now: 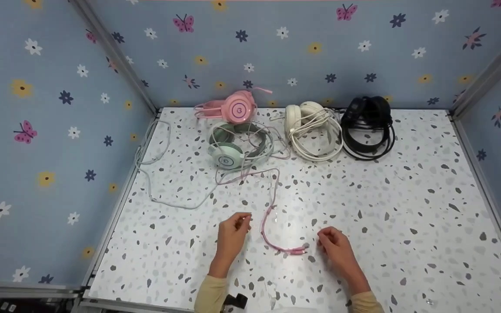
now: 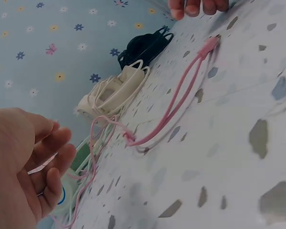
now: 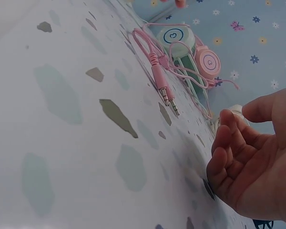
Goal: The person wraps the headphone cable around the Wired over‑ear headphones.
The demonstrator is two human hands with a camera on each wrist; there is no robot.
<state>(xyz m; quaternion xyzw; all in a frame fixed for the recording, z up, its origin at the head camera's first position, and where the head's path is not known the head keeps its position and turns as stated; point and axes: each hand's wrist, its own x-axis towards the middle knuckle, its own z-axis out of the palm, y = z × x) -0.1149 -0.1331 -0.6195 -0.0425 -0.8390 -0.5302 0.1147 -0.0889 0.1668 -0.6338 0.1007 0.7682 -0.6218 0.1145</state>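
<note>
On the speckled white tabletop (image 1: 407,195), a thin pink cable (image 1: 262,230) with twin metal-tipped plugs (image 1: 296,251) lies between the left hand (image 1: 232,234) and right hand (image 1: 337,248).
Both hold nothing, fingers loosely curled; the cable leads back toward the round-cupped mint-green headset (image 1: 226,157).

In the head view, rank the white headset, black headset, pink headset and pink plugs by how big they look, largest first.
1. White headset and black headset: too alike to rank.
2. Pink headset.
3. Pink plugs, clearly smallest.
</note>
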